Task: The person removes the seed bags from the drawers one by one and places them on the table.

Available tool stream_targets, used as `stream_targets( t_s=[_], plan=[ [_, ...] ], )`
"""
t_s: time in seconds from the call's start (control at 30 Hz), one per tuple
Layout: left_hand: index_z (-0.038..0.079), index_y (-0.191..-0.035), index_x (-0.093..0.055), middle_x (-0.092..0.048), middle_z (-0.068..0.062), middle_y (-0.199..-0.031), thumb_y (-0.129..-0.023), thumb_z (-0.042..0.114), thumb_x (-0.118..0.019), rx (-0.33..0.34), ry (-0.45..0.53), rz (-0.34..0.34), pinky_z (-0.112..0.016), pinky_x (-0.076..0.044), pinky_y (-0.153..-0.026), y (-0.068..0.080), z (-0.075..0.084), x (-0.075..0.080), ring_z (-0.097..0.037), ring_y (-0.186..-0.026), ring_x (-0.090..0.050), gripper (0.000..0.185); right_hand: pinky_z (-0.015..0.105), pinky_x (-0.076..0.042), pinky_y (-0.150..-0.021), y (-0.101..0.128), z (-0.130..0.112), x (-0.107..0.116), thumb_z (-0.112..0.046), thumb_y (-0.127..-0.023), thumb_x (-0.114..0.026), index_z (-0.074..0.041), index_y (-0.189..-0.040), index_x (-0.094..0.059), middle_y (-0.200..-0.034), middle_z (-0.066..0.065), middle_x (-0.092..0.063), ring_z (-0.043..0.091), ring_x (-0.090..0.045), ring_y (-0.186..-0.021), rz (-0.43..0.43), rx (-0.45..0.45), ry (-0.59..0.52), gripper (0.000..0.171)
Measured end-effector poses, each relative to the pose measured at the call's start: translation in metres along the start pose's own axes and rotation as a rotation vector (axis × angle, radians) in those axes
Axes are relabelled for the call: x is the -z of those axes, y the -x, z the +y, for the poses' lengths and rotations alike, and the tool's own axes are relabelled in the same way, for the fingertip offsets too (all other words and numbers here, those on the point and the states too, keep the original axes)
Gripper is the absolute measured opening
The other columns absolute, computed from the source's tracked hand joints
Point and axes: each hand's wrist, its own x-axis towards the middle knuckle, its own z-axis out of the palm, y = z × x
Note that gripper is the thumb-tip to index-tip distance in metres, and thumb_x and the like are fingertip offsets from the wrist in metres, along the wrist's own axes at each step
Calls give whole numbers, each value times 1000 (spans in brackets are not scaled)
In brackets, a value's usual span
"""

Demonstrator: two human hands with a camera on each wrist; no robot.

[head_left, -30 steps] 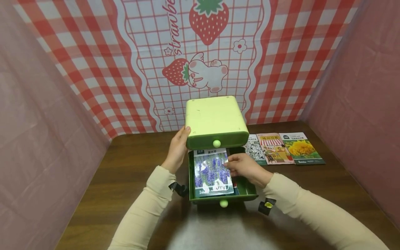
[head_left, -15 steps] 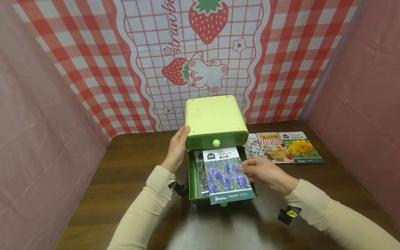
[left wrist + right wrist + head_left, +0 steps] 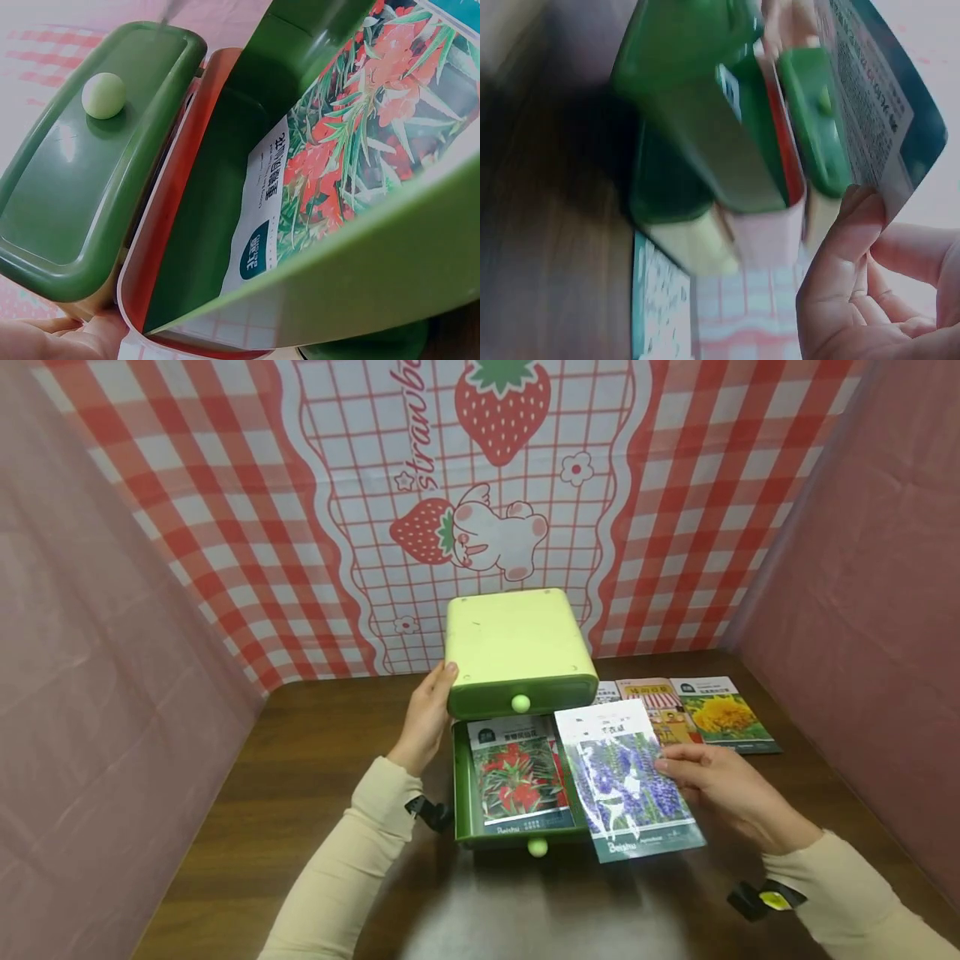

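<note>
At the drawer box (image 3: 516, 647), L side, the left hand (image 3: 426, 720) is resting curled on its wall, steadying it. Below its shut top drawer (image 3: 521, 697), the open lower drawer (image 3: 463, 793) is showing 1 red-flower packet (image 3: 520, 774). Just R of that drawer, the right hand (image 3: 731, 793) is pinching the lavender packet (image 3: 628, 779) by its R edge, clear of the box. Step, I'd judge: taking packets out; next calls for laying it w/ the others. Count: 2 drawers, 2 knobs, approx. 3 packets R of the box, one partly hidden.
</note>
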Motion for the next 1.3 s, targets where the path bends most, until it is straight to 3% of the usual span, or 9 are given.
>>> stream_targets(
  t_s=[0.17, 0.43, 0.67, 1.0, 1.17, 1.3],
  plan=[
    [10, -155, -29, -36, -7, -157, -103, 43, -47, -1, 11, -7, -39, -44, -110, 0, 0, -1, -23, -130, -51, 64, 27, -45, -61, 7, 20, 21, -32, -100, -57, -21, -104, -66, -89, -14, -50, 6, -47, -70, 63, -64, 11, 15],
    [10, -155, -28, -34, -7, -158, -102, 45, -47, 1, 6, -10, -40, -43, -111, 0, 0, 0, -23, -132, -49, 66, 27, -55, -73, -2, 50, 29, -42, -99, -56, 5, -128, -56, -96, -12, -61, 4, -57, -82, 165, -116, 210, 56],
    [10, -155, -28, -35, -8, -158, -102, 45, -47, -9, 15, -22, -40, -41, -113, 0, -1, 0, -24, -135, -47, 66, 29, -53, -67, -19, 72, 15, -31, -98, -58, 10, -121, -59, -93, 0, -64, 12, -56, -80, 190, -107, 275, 47],
    [10, -155, -28, -32, -6, -159, -102, 46, -47, -9, 9, -25, -39, -37, -115, 1, 0, -1, -21, -140, -41, 67, 29, -50, -59, -35, 82, 1, -17, -95, -60, 13, -108, -64, -80, 5, -63, 15, -54, -70, 183, -53, 356, 33],
    [11, -155, -29, -35, -6, -158, -102, 46, -47, -3, 16, -16, -39, -39, -114, 1, 0, -1, -22, -136, -45, 66, 30, -47, -58, -38, 81, -2, -15, -92, -62, 8, -97, -69, -79, 8, -67, 16, -55, -68, 196, 3, 495, 25],
    [11, -155, -30, -36, -6, -157, -102, 45, -47, 1, 19, -12, -39, -41, -113, 0, -1, -1, -22, -134, -48, 65, 30, -47, -56, -40, 81, -4, -17, -90, -65, 3, -88, -70, -75, 6, -66, 16, -56, -65, 185, 11, 536, 21]
  ],
)
